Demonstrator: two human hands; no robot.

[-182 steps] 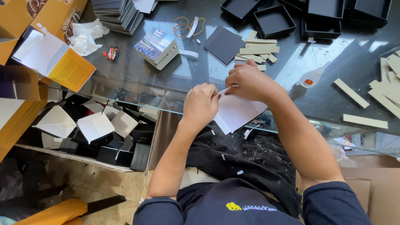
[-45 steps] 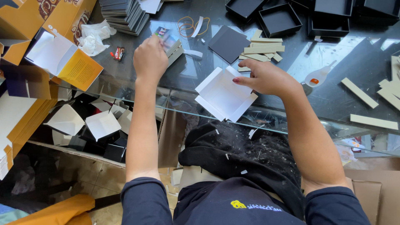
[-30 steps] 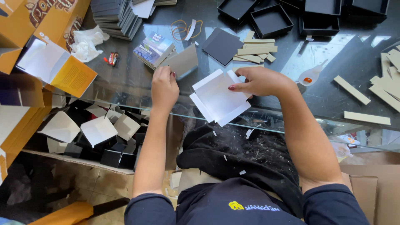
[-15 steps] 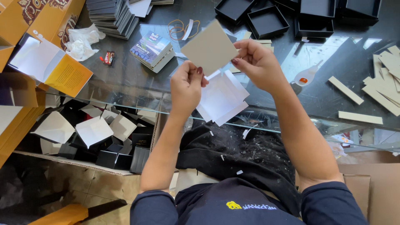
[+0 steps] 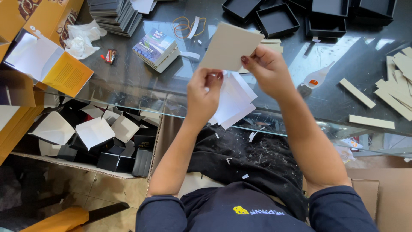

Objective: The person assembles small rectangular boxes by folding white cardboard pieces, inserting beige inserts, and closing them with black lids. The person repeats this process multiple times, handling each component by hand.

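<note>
Both hands hold a grey cardboard square point(image 5: 229, 46) up over the glass table point(image 5: 128, 77). My left hand point(image 5: 204, 92) pinches its lower left corner. My right hand point(image 5: 268, 71) grips its right edge with the fingertips. Under the hands a white paper sheet point(image 5: 234, 101) with folded flaps lies flat on the glass near the table's front edge.
Black box trays point(image 5: 279, 19) stand at the back. Cardboard strips point(image 5: 397, 83) lie at the right. A small stack of printed cards point(image 5: 158, 48), a pile of dark boards point(image 5: 113, 15) and a glue bottle point(image 5: 315, 78) sit on the glass. A carton of folded black-and-white boxes point(image 5: 94, 137) stands below left.
My left hand reached to the back left, picked up the grey cardboard square and brought it to the middle. My right hand left the white sheet and took the square's right edge.
</note>
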